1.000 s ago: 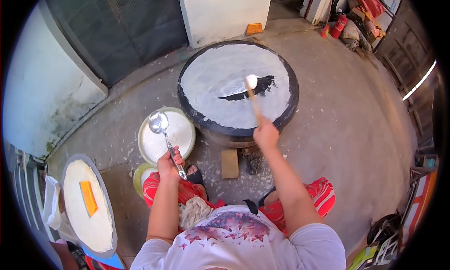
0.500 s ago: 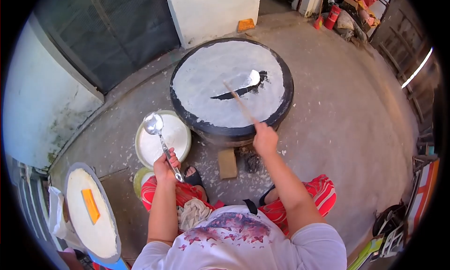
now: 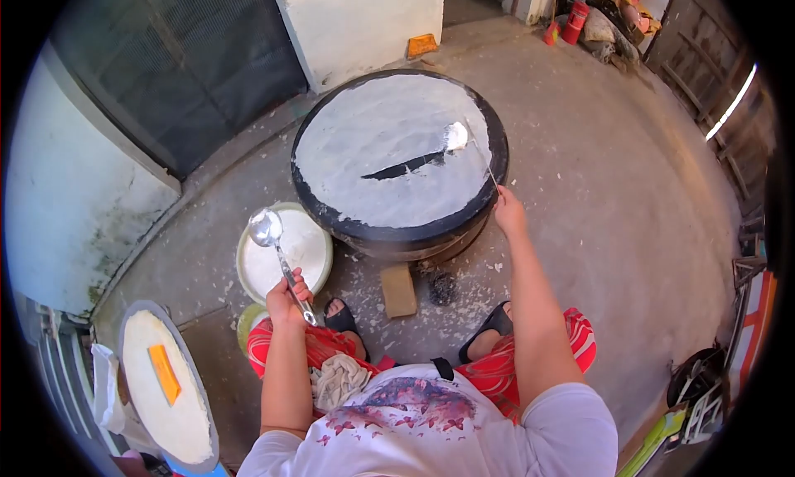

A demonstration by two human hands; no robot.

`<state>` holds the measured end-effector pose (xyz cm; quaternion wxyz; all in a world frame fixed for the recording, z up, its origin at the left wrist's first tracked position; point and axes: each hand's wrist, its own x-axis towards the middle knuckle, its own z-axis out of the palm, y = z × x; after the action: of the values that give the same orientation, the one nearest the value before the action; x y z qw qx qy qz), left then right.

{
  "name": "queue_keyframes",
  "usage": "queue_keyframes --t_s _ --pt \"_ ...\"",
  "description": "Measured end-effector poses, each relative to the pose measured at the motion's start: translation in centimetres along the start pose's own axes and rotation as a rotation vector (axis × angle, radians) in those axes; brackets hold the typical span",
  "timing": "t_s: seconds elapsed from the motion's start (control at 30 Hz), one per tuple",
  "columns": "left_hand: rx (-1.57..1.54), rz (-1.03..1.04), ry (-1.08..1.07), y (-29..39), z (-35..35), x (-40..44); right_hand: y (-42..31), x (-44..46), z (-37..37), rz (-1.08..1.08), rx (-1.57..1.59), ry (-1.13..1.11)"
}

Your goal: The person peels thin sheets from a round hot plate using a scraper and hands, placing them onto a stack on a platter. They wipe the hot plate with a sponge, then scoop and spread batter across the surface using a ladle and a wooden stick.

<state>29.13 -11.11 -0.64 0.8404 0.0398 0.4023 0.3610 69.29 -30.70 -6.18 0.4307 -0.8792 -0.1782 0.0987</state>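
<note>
White paste [image 3: 364,129] covers most of the top of a large round black slab [image 3: 381,233], seen from above in front of a seated person in red patterned trousers and a white shirt. A narrow dark streak [image 3: 397,167] lies bare right of the slab's middle, with a white lump [image 3: 456,136] at its right end. The right hand [image 3: 511,212], closed with the fingers pinched around the near end of a thin stick [image 3: 491,175], is at the slab's right front edge; the stick points away over the paste, its far end close to the lump, though whether they touch cannot be told. The left hand [image 3: 287,301] is closed around the handle of a shiny metal ladle [image 3: 266,227], its bowl above a pale basin [image 3: 329,262] of white material, left of the slab. A brick [image 3: 398,291] sits on the concrete floor [image 3: 596,228] before the slab. At lower left, an orange scraper [image 3: 165,374] rests on a white-covered round board [image 3: 203,394].
</note>
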Motion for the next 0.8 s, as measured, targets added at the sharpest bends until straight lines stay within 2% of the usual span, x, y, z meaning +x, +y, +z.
queue_keyframes --t_s 0.1,0.17,0.2,0.27,0.3,0.37,0.4,0.47,0.6,0.63,0.73,0.8 --pt "-0.003 -0.013 0.020 -0.1 0.4 0.0 2.0 2.1 0.3 -0.010 -0.012 -0.028" --pt "-0.014 -0.020 0.036 -0.2 0.2 -0.1 1.2 0.5 -1.4 -0.008 0.099 -0.244" --pt "-0.006 -0.011 0.025 -0.2 0.1 0.0 0.5 -0.4 -2.6 -0.008 0.098 -0.243" --pt "0.000 -0.003 0.011 -0.3 0.2 0.1 -0.3 -1.7 -4.9 0.187 0.189 -0.323" --pt "0.014 0.014 0.010 -0.4 0.2 0.1 1.6 -0.8 -3.8 0.188 0.187 -0.323" --pt "0.035 0.027 0.015 -0.7 0.3 0.0 7.0 1.3 -0.1 -0.032 0.136 0.044" --pt "0.048 0.009 0.000 -0.7 0.4 -0.1 6.3 0.6 0.5 -0.028 0.139 0.044" --pt "0.041 -0.051 -0.045 -0.4 0.5 0.0 2.5 -1.3 2.3 -0.197 -0.031 -0.058" --pt "0.081 -0.079 -0.090 -0.4 0.5 -0.4 -0.8 -4.3 -0.2 -0.210 -0.112 -0.243" --pt "0.075 -0.078 -0.094 -0.4 0.6 -0.5 -0.2 -4.4 -0.6 -0.215 -0.115 -0.241" --pt "0.140 -0.069 -0.129 -0.4 0.3 -1.2 1.0 -5.3 -0.2 -0.011 0.103 -0.004" --pt "0.217 -0.061 -0.137 -0.3 1.0 -1.4 0.0 -6.8 2.3 -0.064 0.070 -0.035"
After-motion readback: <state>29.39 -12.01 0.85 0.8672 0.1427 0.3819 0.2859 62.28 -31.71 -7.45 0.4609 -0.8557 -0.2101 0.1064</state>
